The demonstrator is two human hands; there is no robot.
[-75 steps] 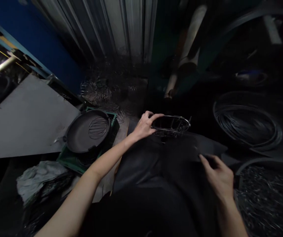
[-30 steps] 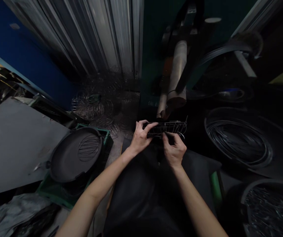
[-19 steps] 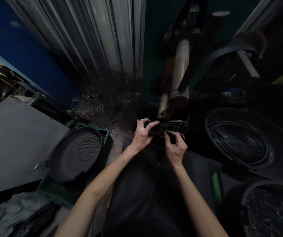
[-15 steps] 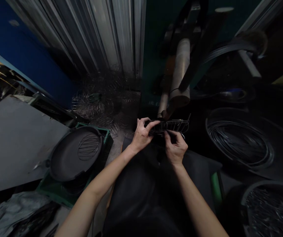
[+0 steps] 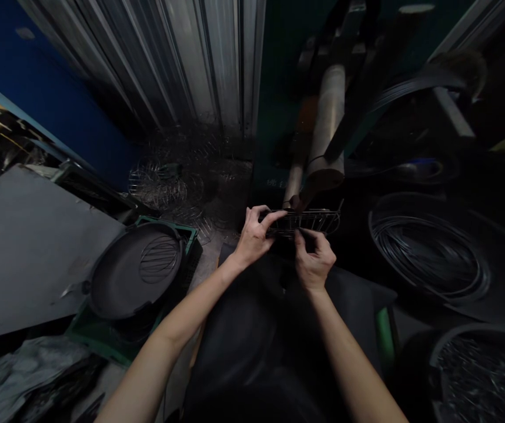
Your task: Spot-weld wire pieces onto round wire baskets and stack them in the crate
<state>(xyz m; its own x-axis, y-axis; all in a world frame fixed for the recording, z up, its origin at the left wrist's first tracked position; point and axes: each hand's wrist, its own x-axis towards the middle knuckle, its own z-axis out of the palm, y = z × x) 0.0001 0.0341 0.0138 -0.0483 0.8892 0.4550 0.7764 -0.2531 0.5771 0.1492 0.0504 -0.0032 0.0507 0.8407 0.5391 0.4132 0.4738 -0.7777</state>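
Observation:
A small wire rack [image 5: 320, 221] of thin metal rods is held level between my hands, just below the metal rods of a machine [image 5: 329, 117]. My left hand [image 5: 256, 235] grips its left end, thumb and fingers closed around the wires. At the rack's near edge, right of centre, my right hand [image 5: 316, 258] pinches with thumb and forefinger; whether a small separate piece is in that pinch cannot be made out. The rack's top touches or nearly touches the machine's lower tip [image 5: 294, 201]. Dark shadow hides the rack's underside.
A round black pan [image 5: 115, 282] with a wire grid [image 5: 159, 259] sits on a green crate [image 5: 97, 335] at left. Wire pieces [image 5: 164, 185] lie heaped by the corrugated wall. To the right are a wire coil [image 5: 428, 252] and a tub of small metal parts [image 5: 485, 376].
The view has shifted slightly, so the machine appears a little further right. Both hands keep their hold on the wire rack, which looks slightly tilted compared with before.

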